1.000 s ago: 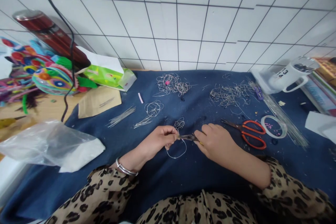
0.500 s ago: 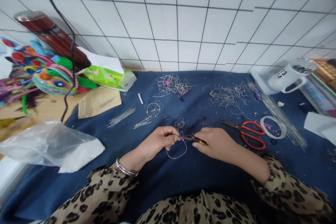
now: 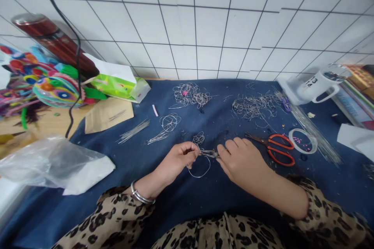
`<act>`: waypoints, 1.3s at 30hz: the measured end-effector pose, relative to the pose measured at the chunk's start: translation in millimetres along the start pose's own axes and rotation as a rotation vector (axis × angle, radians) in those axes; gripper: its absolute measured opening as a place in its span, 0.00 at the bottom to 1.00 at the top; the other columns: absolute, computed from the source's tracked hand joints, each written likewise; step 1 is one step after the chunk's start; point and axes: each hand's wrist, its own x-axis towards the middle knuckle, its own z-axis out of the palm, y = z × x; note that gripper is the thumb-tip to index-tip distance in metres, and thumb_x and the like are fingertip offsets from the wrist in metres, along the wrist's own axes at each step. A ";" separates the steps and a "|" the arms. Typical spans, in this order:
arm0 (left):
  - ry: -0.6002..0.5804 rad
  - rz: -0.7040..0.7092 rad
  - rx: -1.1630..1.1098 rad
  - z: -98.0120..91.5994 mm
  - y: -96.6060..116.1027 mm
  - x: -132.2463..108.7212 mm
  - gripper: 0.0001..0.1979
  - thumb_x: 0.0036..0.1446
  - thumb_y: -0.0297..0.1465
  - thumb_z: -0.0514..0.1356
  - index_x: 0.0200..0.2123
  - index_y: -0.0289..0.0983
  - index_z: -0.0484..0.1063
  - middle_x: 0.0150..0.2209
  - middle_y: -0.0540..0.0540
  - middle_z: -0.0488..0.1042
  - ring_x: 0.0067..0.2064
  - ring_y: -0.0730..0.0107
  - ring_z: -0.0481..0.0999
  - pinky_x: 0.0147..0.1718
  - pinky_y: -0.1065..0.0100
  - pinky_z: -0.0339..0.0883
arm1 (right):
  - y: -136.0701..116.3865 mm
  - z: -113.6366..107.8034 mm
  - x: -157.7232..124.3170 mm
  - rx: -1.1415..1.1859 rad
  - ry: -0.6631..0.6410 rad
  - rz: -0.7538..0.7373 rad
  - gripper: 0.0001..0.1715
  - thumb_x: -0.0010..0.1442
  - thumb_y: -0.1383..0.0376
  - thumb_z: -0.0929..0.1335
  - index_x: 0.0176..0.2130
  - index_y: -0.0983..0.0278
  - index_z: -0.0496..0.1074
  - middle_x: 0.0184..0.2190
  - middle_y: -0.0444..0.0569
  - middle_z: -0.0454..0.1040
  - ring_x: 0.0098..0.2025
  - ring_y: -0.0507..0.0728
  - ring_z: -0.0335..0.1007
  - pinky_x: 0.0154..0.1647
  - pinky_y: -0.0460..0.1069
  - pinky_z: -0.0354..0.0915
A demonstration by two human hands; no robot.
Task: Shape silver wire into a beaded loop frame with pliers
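Note:
My left hand [image 3: 179, 158] pinches a thin silver wire loop [image 3: 199, 170] that hangs down onto the blue cloth [image 3: 181, 198]. My right hand [image 3: 241, 159] is closed round small pliers [image 3: 209, 153], whose tips meet the wire right beside my left fingertips. A small coiled wire piece [image 3: 199, 138] lies just behind the two hands.
Orange-handled scissors [image 3: 274, 148] and a tape ring [image 3: 303, 140] lie right of my hands. Wire tangles [image 3: 253, 106], wire flowers [image 3: 189, 94] and straight wire bundles [image 3: 133, 130] are spread behind. A white mug [image 3: 320, 83], a plastic bag [image 3: 55, 161] and a green tissue pack [image 3: 117, 84] sit at the edges.
My right hand has rolled so its back faces up more over the pliers. The view has shifted slightly. The left hand keeps its pinch on the wire.

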 end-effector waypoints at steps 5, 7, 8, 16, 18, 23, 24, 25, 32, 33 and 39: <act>0.096 0.040 -0.068 5.4 -1.0 -1.8 0.05 0.52 0.30 0.57 0.28 0.33 0.68 0.20 0.54 0.61 0.21 0.80 0.59 0.22 0.75 0.57 | 6.3 -6.5 2.6 0.019 0.020 0.025 0.11 0.59 0.61 0.61 0.38 0.64 0.69 0.28 0.49 0.64 0.32 0.57 0.57 0.32 0.51 0.48; 0.141 0.071 -0.099 6.2 0.0 -2.7 0.05 0.51 0.30 0.57 0.28 0.33 0.68 0.21 0.54 0.61 0.21 0.79 0.59 0.22 0.74 0.57 | 12.9 -11.4 2.8 0.036 0.034 0.045 0.12 0.58 0.60 0.62 0.38 0.64 0.69 0.28 0.49 0.65 0.33 0.56 0.57 0.33 0.51 0.49; 0.162 0.089 -0.114 6.3 0.7 -3.1 0.04 0.51 0.29 0.57 0.28 0.33 0.68 0.21 0.54 0.61 0.21 0.79 0.59 0.23 0.74 0.58 | 15.8 -14.1 2.5 0.042 0.046 0.055 0.12 0.58 0.60 0.62 0.38 0.64 0.69 0.28 0.49 0.65 0.33 0.56 0.58 0.34 0.51 0.50; 0.236 0.149 -0.122 7.3 5.0 -5.0 0.05 0.52 0.30 0.57 0.27 0.34 0.66 0.21 0.53 0.62 0.22 0.79 0.60 0.24 0.75 0.57 | 2.6 -20.6 6.3 0.091 0.065 0.013 0.11 0.58 0.60 0.62 0.36 0.63 0.69 0.27 0.48 0.64 0.32 0.55 0.58 0.34 0.50 0.50; 0.240 0.159 -0.132 7.7 5.0 -6.0 0.05 0.52 0.30 0.57 0.27 0.34 0.66 0.21 0.54 0.62 0.22 0.78 0.61 0.24 0.74 0.58 | -3.1 -17.1 10.0 0.037 0.065 0.057 0.11 0.58 0.61 0.62 0.36 0.64 0.69 0.28 0.49 0.65 0.33 0.56 0.58 0.33 0.51 0.50; 0.226 0.164 -0.134 7.4 3.5 -7.6 0.05 0.53 0.30 0.56 0.28 0.34 0.66 0.21 0.54 0.62 0.23 0.78 0.61 0.25 0.74 0.58 | -6.6 -12.2 15.4 -0.049 0.076 0.089 0.12 0.60 0.62 0.60 0.39 0.65 0.68 0.29 0.50 0.65 0.33 0.57 0.57 0.33 0.52 0.48; 0.223 0.163 -0.131 7.4 3.6 -7.6 0.05 0.54 0.30 0.56 0.28 0.34 0.66 0.21 0.54 0.63 0.23 0.78 0.61 0.25 0.74 0.58 | -6.7 -11.9 15.7 -0.056 0.075 0.080 0.12 0.60 0.62 0.60 0.39 0.65 0.68 0.28 0.50 0.64 0.33 0.57 0.57 0.32 0.52 0.47; 0.222 0.161 -0.130 7.4 3.8 -7.7 0.05 0.54 0.30 0.56 0.28 0.34 0.66 0.21 0.53 0.63 0.23 0.78 0.61 0.25 0.74 0.58 | -6.7 -11.5 15.7 -0.063 0.074 0.070 0.12 0.59 0.63 0.60 0.39 0.65 0.68 0.28 0.50 0.64 0.33 0.57 0.56 0.32 0.52 0.47; 0.219 0.137 -0.140 6.8 5.6 -5.8 0.05 0.52 0.30 0.57 0.26 0.34 0.67 0.21 0.54 0.62 0.22 0.79 0.60 0.24 0.75 0.58 | -4.7 -6.7 15.3 -0.103 0.117 0.016 0.10 0.57 0.68 0.61 0.39 0.66 0.69 0.27 0.49 0.64 0.32 0.56 0.55 0.32 0.52 0.46; 0.214 0.132 -0.143 6.3 5.2 -5.4 0.04 0.51 0.29 0.57 0.26 0.35 0.67 0.20 0.54 0.62 0.22 0.79 0.60 0.24 0.75 0.58 | -4.1 -6.1 15.4 -0.110 0.124 0.005 0.11 0.57 0.69 0.61 0.40 0.66 0.69 0.27 0.49 0.64 0.32 0.56 0.55 0.31 0.52 0.46; 0.199 0.118 -0.111 1.2 1.3 -2.0 0.04 0.51 0.28 0.57 0.27 0.34 0.68 0.21 0.53 0.63 0.21 0.79 0.61 0.22 0.75 0.58 | 1.5 -3.6 17.5 -0.127 0.134 -0.051 0.12 0.57 0.70 0.61 0.42 0.66 0.68 0.27 0.48 0.63 0.31 0.56 0.53 0.31 0.52 0.45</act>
